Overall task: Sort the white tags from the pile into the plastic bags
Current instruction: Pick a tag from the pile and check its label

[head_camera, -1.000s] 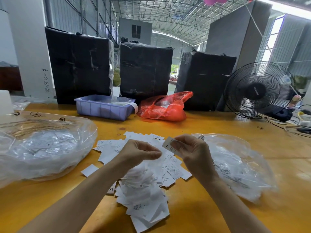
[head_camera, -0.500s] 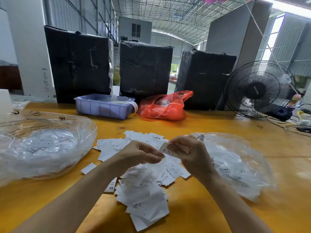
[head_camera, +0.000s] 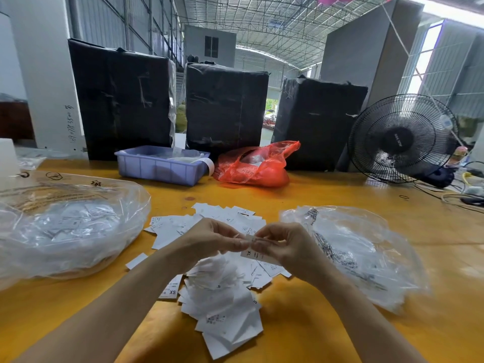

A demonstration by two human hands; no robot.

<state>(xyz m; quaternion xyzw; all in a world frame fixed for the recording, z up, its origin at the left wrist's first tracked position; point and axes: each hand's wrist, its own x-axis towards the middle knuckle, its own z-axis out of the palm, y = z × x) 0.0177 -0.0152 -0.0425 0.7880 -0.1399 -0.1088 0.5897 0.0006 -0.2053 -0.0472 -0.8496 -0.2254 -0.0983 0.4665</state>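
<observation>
white tag (head_camera: pixel 255 254) xl: 1; left hand (head_camera: pixel 209 242), right hand (head_camera: pixel 282 244) pinching; plastic bags: 2

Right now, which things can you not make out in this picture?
Head view only:
- Print on the tag besides "XL": covered by the right hand and left hand.
- Tags inside the left clear bag: blurred by wrinkled plastic.
- Purple bin contents: behind its wall.
- Red bag contents: unclear.

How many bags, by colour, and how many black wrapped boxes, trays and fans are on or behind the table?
Clear plastic bags: 2
Red plastic bag: 1
Black wrapped boxes: 3
Purple tray: 1
Black fan: 1
Total: 8
</observation>
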